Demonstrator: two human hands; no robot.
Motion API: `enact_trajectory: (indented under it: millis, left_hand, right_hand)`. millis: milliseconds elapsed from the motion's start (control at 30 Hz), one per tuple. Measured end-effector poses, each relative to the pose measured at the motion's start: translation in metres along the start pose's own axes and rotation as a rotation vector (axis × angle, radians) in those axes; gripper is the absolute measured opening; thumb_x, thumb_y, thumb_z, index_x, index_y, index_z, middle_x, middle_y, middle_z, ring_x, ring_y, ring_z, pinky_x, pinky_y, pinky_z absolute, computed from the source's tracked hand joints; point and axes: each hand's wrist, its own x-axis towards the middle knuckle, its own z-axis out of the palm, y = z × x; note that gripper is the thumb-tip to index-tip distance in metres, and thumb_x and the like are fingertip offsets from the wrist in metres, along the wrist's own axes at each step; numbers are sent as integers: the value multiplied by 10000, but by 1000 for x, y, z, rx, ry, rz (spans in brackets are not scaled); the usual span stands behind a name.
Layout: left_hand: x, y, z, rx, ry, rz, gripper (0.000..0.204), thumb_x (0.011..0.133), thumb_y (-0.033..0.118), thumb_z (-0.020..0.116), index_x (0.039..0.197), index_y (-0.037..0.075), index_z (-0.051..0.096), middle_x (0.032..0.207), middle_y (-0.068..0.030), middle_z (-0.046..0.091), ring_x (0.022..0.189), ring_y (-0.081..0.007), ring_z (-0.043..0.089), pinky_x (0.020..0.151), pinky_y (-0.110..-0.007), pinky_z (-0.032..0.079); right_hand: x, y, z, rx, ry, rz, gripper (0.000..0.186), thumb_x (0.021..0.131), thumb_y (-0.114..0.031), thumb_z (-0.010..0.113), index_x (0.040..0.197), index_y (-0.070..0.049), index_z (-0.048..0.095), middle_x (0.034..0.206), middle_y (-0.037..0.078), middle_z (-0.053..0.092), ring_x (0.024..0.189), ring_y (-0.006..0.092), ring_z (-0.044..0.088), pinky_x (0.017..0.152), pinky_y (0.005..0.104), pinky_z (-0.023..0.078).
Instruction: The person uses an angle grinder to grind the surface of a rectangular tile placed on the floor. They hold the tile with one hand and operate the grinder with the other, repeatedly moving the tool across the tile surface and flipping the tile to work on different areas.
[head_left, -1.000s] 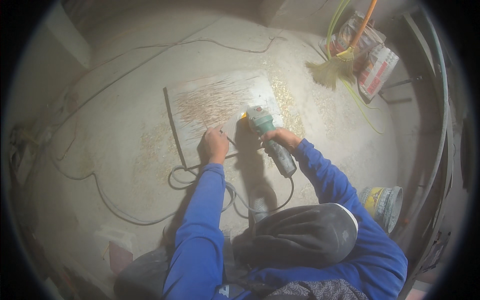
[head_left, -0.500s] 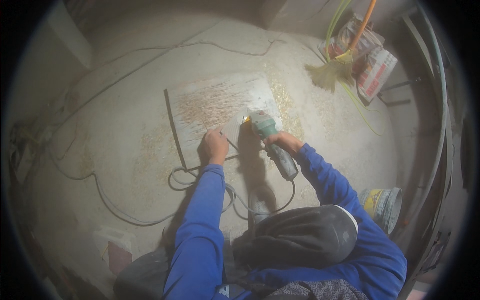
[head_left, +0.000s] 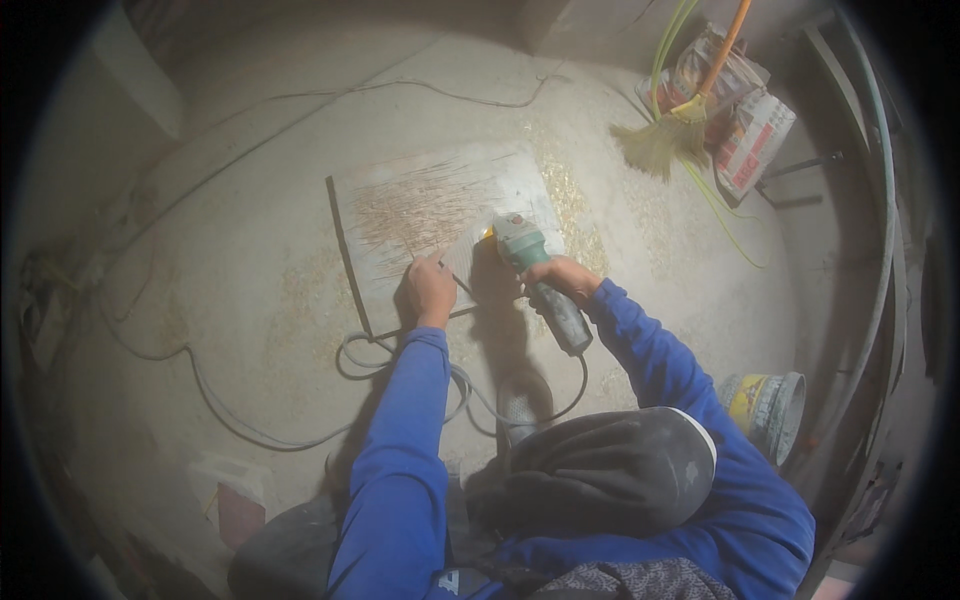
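- Head view looks straight down on us crouched over a dusty concrete floor point(head_left: 200, 240), both blue sleeves coming up from the bottom edge.
- Our right hand point(head_left: 562, 280) is wrapped tight around the body of a green angle grinder point(head_left: 535, 272). Its head sits at the right-hand edge of a flat stone slab point(head_left: 440, 225) lying on the floor, with a small yellow glint right where the disc meets the slab.
- Our left hand point(head_left: 431, 290) presses flat on the near edge of the slab, fingers spread, holding it down rather than gripping anything.
- Progress, going by how it looks: the middle of the slab is covered in a dense patch of thin reddish scratch lines, so a good chunk of the surface seems worked. The strip along the far edge and the right side near the grinder look plainer, so we reckon that part's left.
- Pale grit lies scattered on the floor to the right of the slab and in a patch to the left.
- The grinder's cable point(head_left: 400, 390) loops on the floor just below the slab, near our left forearm.
- Off to the side: a straw broom point(head_left: 665, 140) with an orange handle, some printed sacks point(head_left: 750, 135) behind it, and a bucket point(head_left: 770, 405) by our right elbow.
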Motion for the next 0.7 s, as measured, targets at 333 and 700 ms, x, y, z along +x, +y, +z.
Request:
enact_trajectory:
  millis: [333,700]
  left_hand:
    - [2,-1,-1,-13,-21,-9,359,836,111,753,1195,128,747,1047,-152,649,1045,-344,642,881,-448,512]
    - [3,-2,2,5,12,5,355,819,119,773,1174,127,758,949,-140,651,967,-339,651,856,-443,514]
  right_hand:
    - [-10,-3,1,-62,5,-40,360,810,-250,715,1071,-8,666,938,101,671,785,214,667,745,361,551]
    - [-10,2,2,-8,-15,-28,417,804,-238,714,1125,21,657,989,110,672,824,218,666,755,367,555]
